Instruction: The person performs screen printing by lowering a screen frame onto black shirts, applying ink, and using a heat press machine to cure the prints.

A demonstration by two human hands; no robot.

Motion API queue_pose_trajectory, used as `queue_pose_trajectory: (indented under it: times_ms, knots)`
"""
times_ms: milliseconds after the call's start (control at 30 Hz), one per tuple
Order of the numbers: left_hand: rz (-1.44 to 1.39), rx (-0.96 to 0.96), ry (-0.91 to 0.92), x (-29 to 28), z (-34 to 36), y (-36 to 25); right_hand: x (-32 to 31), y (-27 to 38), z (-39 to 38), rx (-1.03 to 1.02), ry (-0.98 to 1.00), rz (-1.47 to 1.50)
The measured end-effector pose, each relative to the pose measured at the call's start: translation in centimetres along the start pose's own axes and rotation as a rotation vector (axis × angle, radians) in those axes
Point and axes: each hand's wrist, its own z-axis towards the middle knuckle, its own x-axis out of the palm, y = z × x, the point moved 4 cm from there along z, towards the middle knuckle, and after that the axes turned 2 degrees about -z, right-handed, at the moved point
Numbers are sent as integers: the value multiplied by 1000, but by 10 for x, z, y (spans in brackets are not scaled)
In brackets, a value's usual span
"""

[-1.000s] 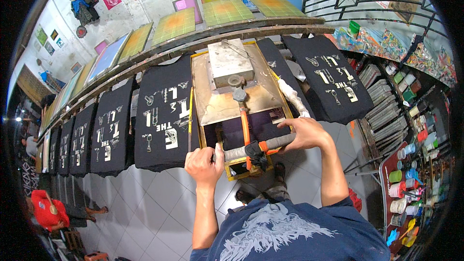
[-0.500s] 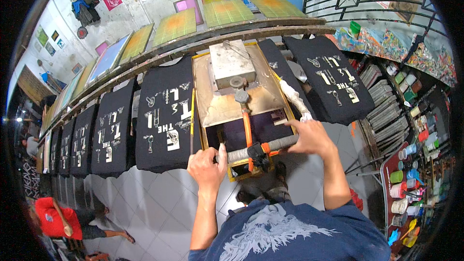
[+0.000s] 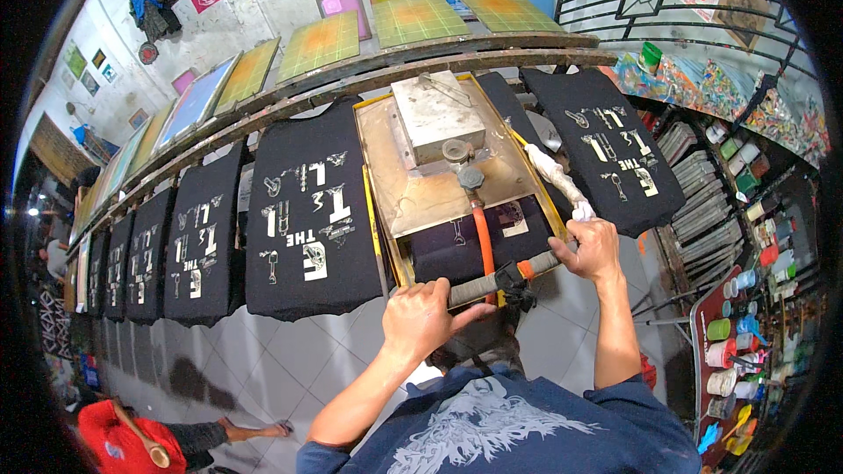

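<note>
At the centre of the frame, slightly low, both hands are on a grey-wrapped bar (image 3: 479,288). The left hand (image 3: 417,320) is curled over its left end, thumb laid out along the lower side; the right hand (image 3: 594,250), further up and to the right, has its fingers bent over the other end and its thumb pointing up. The bar slants, its right end higher in the frame. A black knot (image 3: 509,277) sits on it, beside an orange band.

Above the bar, in the upper middle, lies a stained metal plate (image 3: 421,202) inside a yellow frame (image 3: 531,183), with a pale box (image 3: 437,118) on top. An orange hose (image 3: 484,237) runs from a grey fitting on the plate down to the bar. A black shirt (image 3: 439,250) with pale print shows below the plate's lower edge (whether the two touch, I cannot tell).

More printed black shirts (image 3: 303,136) line the left half; another (image 3: 606,145) lies at the upper right. Tubs (image 3: 722,382) crowd a dark red desk (image 3: 705,309) at the lower right. At the lower left is a person in a red top (image 3: 97,430).
</note>
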Motion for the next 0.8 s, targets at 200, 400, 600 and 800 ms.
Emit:
queue_pose_trajectory:
  times_ms: [200, 400, 600, 800]
  knots:
    - [103, 129, -231, 5, 16, 40, 10, 19, 12, 68, -38, -50]
    - [96, 151, -278, -2, 31, 67, 13, 39, 9, 114, -87, -29]
    - [106, 106, -278, -5, 35, 63, 10, 43, 19, 115, -114, 8]
    - [108, 22, -271, 1, 33, 59, 8, 36, 19, 47, -131, 25]
